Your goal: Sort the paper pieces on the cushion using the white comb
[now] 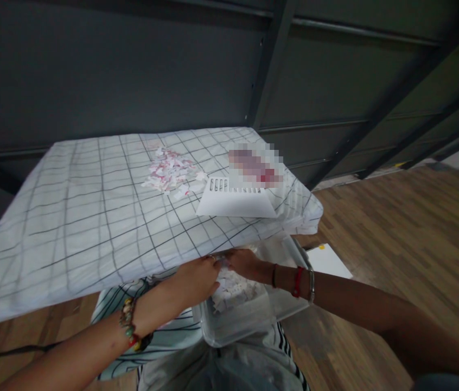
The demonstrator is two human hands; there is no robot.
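Left hand (197,278), right hand (246,264): close together over the bin (237,327) — cannot tell their grip.
Paper scraps (241,293): inside, contained by its walls.
Bin: beside the counter (91,233) edge, apparently for easy reach.

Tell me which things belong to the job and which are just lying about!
Probably in the job: left hand, right hand, clear plastic bin, paper scraps inside it, maybe the scrap pile on the checked cloth.

Seemingly lying about: slotted white panel, white board on the floor.

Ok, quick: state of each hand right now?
Left hand: curled over the clear plastic bin; any hold can't be told.
Right hand: above paper scraps; grip can't be told.
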